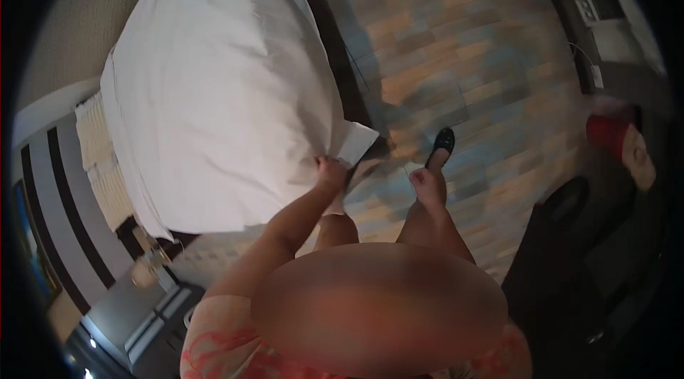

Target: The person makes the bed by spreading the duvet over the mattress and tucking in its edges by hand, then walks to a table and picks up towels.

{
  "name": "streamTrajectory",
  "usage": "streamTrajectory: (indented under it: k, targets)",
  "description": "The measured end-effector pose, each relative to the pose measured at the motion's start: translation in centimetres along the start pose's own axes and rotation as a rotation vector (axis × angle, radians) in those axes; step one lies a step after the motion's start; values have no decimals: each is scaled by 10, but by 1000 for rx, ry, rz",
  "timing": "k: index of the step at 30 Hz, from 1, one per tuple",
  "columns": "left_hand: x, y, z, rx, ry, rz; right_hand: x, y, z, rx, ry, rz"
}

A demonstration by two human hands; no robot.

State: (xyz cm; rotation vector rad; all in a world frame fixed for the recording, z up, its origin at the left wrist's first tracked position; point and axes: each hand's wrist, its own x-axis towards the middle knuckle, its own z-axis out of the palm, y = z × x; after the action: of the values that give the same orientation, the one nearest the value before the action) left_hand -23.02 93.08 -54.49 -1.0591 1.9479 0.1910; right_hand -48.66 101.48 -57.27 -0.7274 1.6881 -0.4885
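Observation:
A white bed sheet [221, 94] covers the bed in the left half of the view. My left hand [331, 171] is closed on the sheet near its front right corner, with creases running out from the fingers. A loose flap of the same cloth [355, 140] sticks out just beyond that hand, over the dark bed base. Away from the bed, my right hand [424, 185] hangs in front of my leg with its fingers curled in. I see nothing in it.
A dark bed base [331, 44] borders the tiled floor [463, 44]. My foot in a black shoe [444, 139] is on the tiles. To the right stand a dark chair [563, 201] and a red object [608, 130]. A grey bedside cabinet [121, 322] is at lower left.

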Motion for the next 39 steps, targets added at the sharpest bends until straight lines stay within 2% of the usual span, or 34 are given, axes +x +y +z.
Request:
streamTrajectory:
  k: [2,3,4,5,6,7,8,9,10,11,12,13,14,15,17,18,19,21,22,24,25,26,27,28,29,30,31,33,34,36,37,39]
  targets:
    - [-11,9,-44,-410,-44,33,0,26,-56,-38,-112,-121]
    - [-21,21,-65,-502,57,193,-6,38,-91,-54,-61,-88]
    - [-35,36,-84,-593,169,347,-6,47,-131,6,-68,202]
    - [-57,60,-99,-773,243,570,-4,110,-167,29,44,114]
    - [-80,84,-114,-947,324,792,-8,124,-208,107,60,256]
    - [-94,104,-137,-1057,308,854,-17,124,-243,-290,178,219]
    - [-101,118,-155,-1168,299,913,-15,166,-288,-511,27,439]
    - [-95,120,-155,-1183,313,883,-18,175,-317,-836,-86,421]
    - [-86,121,-141,-1219,262,617,-22,183,-346,-1160,-193,381]
    - [-87,130,-124,-1472,71,185,-22,184,-362,-1522,-336,325]
    - [-89,138,-106,-1763,-18,-306,-14,177,-369,-1549,-351,303]
    - [-75,147,-21,-2383,-37,-648,-9,169,-371,-998,-85,520]
    - [-79,124,-16,-2369,-87,-1104,-6,163,-373,-428,162,688]
    - [-84,114,24,-2471,37,-1417,6,156,-366,-311,176,549]
    - [-101,86,92,-2540,510,-1700,33,124,-331,-295,102,503]
    - [-103,72,99,-2611,758,-1977,49,120,-317,-184,-6,371]
    - [-103,54,104,-2694,916,-2031,64,119,-300,-66,-111,240]
    - [-98,23,58,-2768,1214,-1755,75,62,-243,-261,-174,76]
    - [-106,14,34,-2771,1230,-1765,83,48,-211,-220,-177,67]
    - [-109,-8,2,-3077,1058,-1464,86,43,-165,-194,-200,27]
    - [-111,-9,-3,-3179,1165,-1135,103,47,-134,-196,-215,-25]
    - [-115,-6,-7,-3240,1268,-761,117,55,-98,10,-318,-48]
    - [-119,-2,-5,-3151,1119,-756,120,55,-64,206,-430,-68]
    - [-128,4,-10,-2975,847,-1090,102,9,-31,-2,-413,177]
    - [-132,14,2,-2956,677,-1031,81,-42,-3,-22,-536,412]
    - [-136,24,7,-2934,596,-912,67,-63,28,74,-520,615]
    - [-141,27,-5,-2892,775,-797,57,-82,57,178,-502,810]
    - [-165,12,-56,-3003,997,-753,35,-115,104,619,-564,1025]
    - [-177,9,-65,-3026,1063,-769,30,-126,123,620,-562,1011]
    - [-195,12,-62,-3009,1004,-759,23,-142,148,908,-484,489]
    - [-204,14,-59,-2980,944,-760,20,-155,145,986,-467,437]
    - [-199,35,-37,-2857,797,-927,21,-147,113,956,-483,313]
